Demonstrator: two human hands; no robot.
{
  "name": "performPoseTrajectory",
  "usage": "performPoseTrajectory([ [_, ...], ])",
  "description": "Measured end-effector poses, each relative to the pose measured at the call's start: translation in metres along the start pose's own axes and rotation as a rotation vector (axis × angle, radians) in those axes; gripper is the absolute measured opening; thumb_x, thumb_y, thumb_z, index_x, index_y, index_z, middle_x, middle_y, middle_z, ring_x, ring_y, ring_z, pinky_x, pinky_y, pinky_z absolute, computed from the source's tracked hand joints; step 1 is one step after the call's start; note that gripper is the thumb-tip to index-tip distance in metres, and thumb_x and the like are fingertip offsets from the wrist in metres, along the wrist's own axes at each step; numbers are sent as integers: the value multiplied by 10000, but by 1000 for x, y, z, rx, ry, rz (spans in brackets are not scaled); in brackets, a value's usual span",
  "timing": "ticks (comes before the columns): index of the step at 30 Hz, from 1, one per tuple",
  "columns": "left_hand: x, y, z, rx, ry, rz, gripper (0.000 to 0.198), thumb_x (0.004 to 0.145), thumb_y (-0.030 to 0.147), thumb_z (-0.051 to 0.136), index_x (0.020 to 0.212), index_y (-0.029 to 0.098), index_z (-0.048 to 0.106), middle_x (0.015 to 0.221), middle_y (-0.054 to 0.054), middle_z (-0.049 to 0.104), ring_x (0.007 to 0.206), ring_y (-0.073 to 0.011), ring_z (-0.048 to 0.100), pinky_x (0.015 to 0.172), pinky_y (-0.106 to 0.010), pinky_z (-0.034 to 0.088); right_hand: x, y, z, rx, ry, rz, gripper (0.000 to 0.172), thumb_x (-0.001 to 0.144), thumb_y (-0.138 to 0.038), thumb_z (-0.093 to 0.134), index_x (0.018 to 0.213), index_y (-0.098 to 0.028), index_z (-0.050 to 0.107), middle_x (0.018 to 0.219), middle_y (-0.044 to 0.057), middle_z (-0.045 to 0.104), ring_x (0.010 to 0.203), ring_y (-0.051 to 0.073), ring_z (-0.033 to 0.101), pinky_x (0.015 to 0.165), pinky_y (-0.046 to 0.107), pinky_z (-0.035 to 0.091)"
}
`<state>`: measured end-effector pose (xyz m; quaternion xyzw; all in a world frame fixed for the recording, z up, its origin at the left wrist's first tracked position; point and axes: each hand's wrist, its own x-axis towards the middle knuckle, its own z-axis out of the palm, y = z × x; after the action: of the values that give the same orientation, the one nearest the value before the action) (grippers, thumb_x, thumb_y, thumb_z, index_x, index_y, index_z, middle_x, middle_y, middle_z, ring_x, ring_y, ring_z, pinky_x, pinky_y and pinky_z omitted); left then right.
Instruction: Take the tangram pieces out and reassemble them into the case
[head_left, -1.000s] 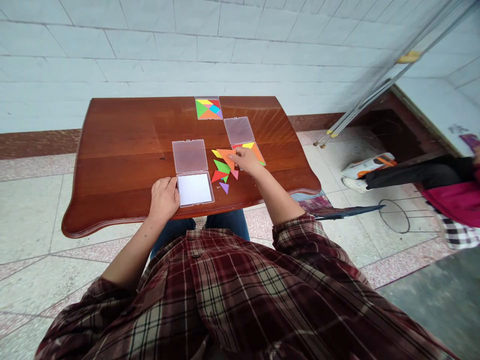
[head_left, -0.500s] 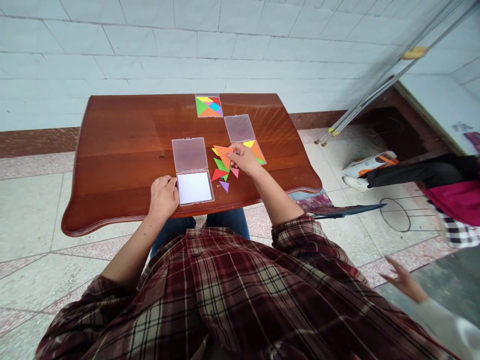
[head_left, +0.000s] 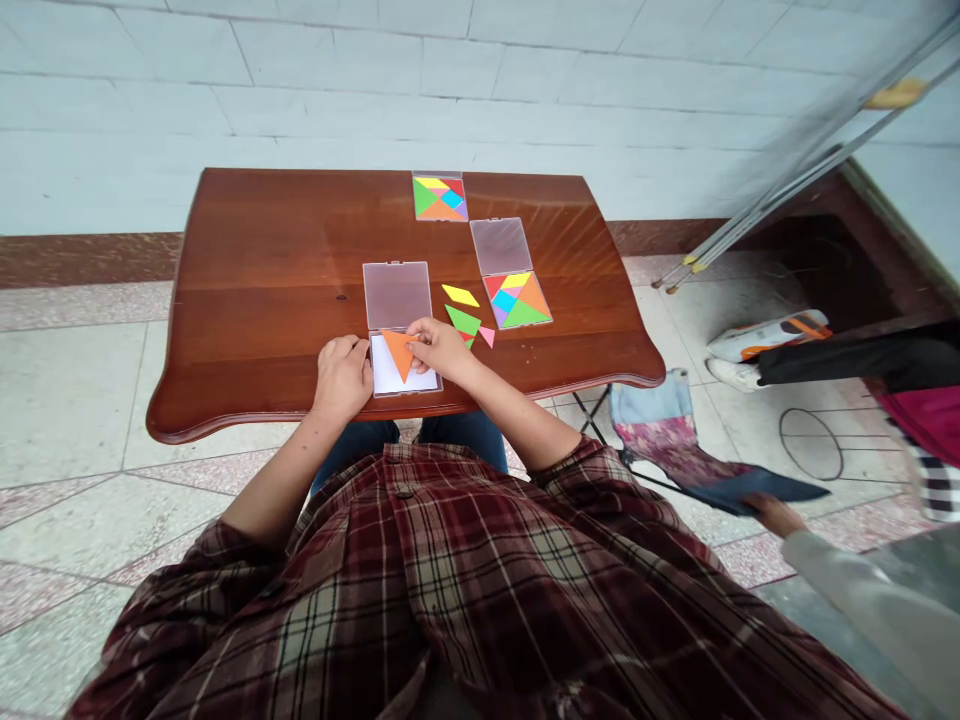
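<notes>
Right hand: the right hand (head_left: 441, 350) pinches an orange triangle (head_left: 397, 352) near its right corner, between thumb and fingers.
Orange triangle: over the white sheet (head_left: 385, 380) in the near case's tray, one tip pointing toward the person; whether it touches the sheet cannot be told.
Left hand: the left hand (head_left: 343, 380) lies knuckles up on the wooden surface (head_left: 262, 290), fingers close together and bent, at the tray's left edge; whether it grips that edge cannot be told.
Near case: its clear lid (head_left: 397, 293) is folded back flat, away from the person.
Loose pieces: a yellow parallelogram (head_left: 460, 296), a green triangle (head_left: 463, 319) and a small pink triangle (head_left: 487, 336) lie right of the near case; a bit of red (head_left: 470, 343) shows beneath the green one, mostly hidden by the right hand.
Right-hand case: an open tangram case (head_left: 519, 300) with multicoloured pieces fitted together in its tray, its lid laid back.
Far case: another filled tangram case (head_left: 440, 198) at the far edge, by the tiled wall (head_left: 360, 110).
Beyond the surface: another person's hand (head_left: 776, 515) touches a folding chair (head_left: 652, 440) at right.
</notes>
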<state>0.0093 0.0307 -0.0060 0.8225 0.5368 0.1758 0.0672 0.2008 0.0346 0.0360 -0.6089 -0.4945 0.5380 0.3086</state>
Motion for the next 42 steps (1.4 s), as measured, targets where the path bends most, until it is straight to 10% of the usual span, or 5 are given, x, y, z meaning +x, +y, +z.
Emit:
performPoseTrajectory([
  [11, -1, 0, 4, -43, 10, 9, 367, 862, 191, 416, 1133, 106, 650, 1148, -157, 616, 1065, -297, 525, 967, -443, 406, 5, 4, 25, -43, -69, 50, 150, 891, -57, 493, 855, -197, 533, 588, -51, 589, 583, 94, 640, 606, 222, 562],
  [22, -2, -1, 5, -38, 43, 31, 354, 859, 180, 430, 1127, 122, 654, 1142, -153, 626, 1054, -297, 539, 952, -451, 425, -7, 3, 19, -886, -140, -299, 325, 898, -122, 555, 1217, -89, 610, 1183, 155, 623, 1045, 206, 601, 904, 307, 449],
  [42, -1, 1, 0, -46, 25, 38, 386, 861, 179, 403, 1154, 103, 643, 1101, -174, 614, 1023, -305, 518, 944, -472, 420, -3, 18, 19, -990, -139, -452, 306, 945, -270, 552, 1196, -111, 628, 1145, 128, 580, 1024, 208, 566, 878, 299, 436],
])
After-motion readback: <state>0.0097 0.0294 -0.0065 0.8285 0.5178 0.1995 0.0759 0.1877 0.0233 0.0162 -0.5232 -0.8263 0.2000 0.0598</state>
